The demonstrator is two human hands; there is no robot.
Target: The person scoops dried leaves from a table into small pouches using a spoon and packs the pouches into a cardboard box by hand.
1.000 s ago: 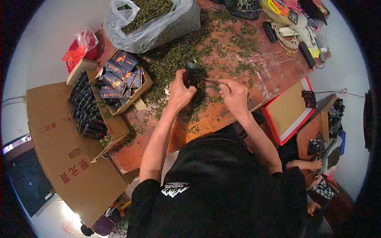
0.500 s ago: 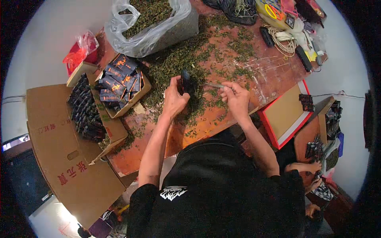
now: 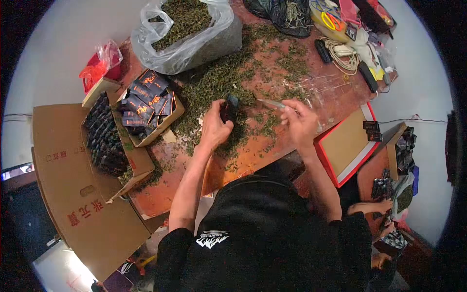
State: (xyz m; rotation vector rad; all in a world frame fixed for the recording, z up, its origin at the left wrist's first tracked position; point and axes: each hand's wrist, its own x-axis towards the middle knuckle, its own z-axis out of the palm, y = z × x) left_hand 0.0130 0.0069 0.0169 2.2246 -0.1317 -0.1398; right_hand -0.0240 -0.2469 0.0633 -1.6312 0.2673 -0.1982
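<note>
Over the dried leaves (image 3: pixel 209 82) spread on the reddish table (image 3: pixel 238 163), my left hand (image 3: pixel 215 126) grips a small black packet (image 3: pixel 228 108) between thumb and fingers. My right hand (image 3: pixel 300 120), a little to the right, pinches a thin pale tool (image 3: pixel 271 103) whose tip points left toward the packet without touching it. Left of my hands, a cardboard box (image 3: pixel 168 121) holds black packets with orange print (image 3: pixel 146 100). Whether leaves are inside the held packet is hard to tell.
A clear plastic bag (image 3: pixel 187 53) of leaves stands at the back. Filled dark packets (image 3: pixel 104 136) and a large carton (image 3: pixel 92 219) are at left. A red-edged box lid (image 3: pixel 345 148) lies at right; beyond it, another person's hands (image 3: pixel 384 208) hold something dark. Coiled cable (image 3: pixel 346 53) sits back right.
My right hand and the tool have moved right, away from the packet. The packet in my left hand has tilted and come slightly lower. The view has shifted a little.
</note>
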